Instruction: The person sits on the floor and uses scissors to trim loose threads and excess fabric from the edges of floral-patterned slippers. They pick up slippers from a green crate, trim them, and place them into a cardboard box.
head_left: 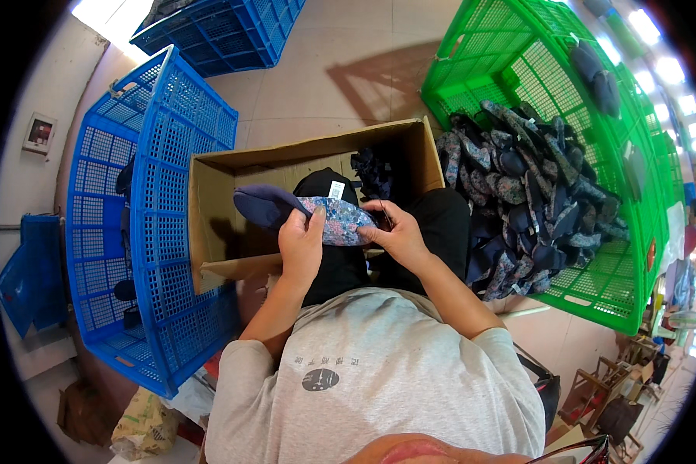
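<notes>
Above my lap, both hands hold a soft cloth piece [336,223] with blue-and-pink floral fabric and a rounded navy flap at its left end. Its exact kind I cannot make out. A white tag [336,190] stands up from its far edge. My left hand [303,236] is closed on the middle, where the navy meets the floral part, thumb on top. My right hand [398,236] pinches the right end. A thin dark shape shows by the right fingers, too small to name.
An open cardboard box [201,193] stands before my knees, with a dark cloth bundle [375,174] inside. At right, a green crate [549,77] holds a heap of similar floral and navy pieces [526,185]. A blue crate [178,216] stands left, another blue crate [224,39] behind.
</notes>
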